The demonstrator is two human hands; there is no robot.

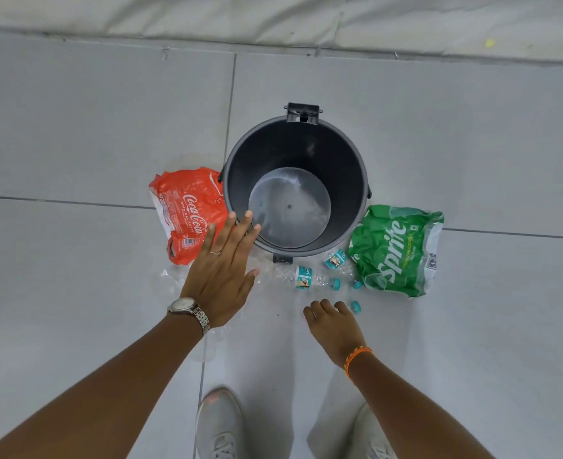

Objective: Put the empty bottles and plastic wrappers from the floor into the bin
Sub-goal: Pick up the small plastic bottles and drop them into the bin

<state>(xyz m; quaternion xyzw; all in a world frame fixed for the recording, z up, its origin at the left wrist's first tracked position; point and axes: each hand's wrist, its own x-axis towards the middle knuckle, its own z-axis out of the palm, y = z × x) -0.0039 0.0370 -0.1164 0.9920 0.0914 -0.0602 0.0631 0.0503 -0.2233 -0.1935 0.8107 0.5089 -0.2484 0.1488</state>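
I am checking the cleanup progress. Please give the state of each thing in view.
Dark round plastic bin: open, empty.
Red plastic wrapper: crumpled, on floor.
Green plastic wrapper: crumpled, on floor.
Clear capped bottle: lying down.
Left hand: open.
Right hand: curled over a bottle.

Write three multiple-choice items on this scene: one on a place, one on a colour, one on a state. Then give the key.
1. Where does the green Sprite wrapper lie, as seen in the image?
A. Inside the bin
B. Right of the bin
C. Under a shoe

2. What colour are the bottle caps?
A. Teal
B. Yellow
C. Black

3. What state is the bin in?
A. Lidded
B. Tipped over
C. Open and empty

Key: 1 B, it rests on the floor beside the rim. 2 A, the caps show teal. 3 C, its bare bottom is visible.
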